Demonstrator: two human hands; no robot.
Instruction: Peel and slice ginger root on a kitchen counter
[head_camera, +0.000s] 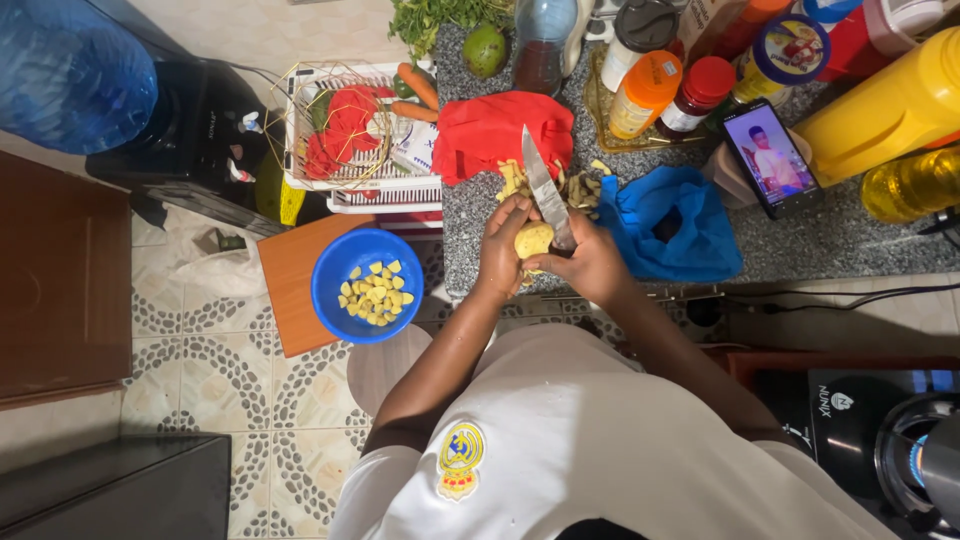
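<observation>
Person stands at the granite counter (800, 250), both hands up over its edge. Left hand (500, 255) is wrapped round a half-peeled potato (533, 240), cupping it from the side so the yellow flesh faces the blade. Right hand (592, 262) is clenched on a knife (545, 190), tip pointing away from the body. Peelings (575, 188) pile just behind, by a red cloth (495, 130), i.e. out of the way. Blue bowl (366, 285) w/ cut cubes sits on a low stool (290, 275) to the left, within easy drop reach.

Knife (545, 190) against potato (533, 240) in fingers (512, 215)
</observation>
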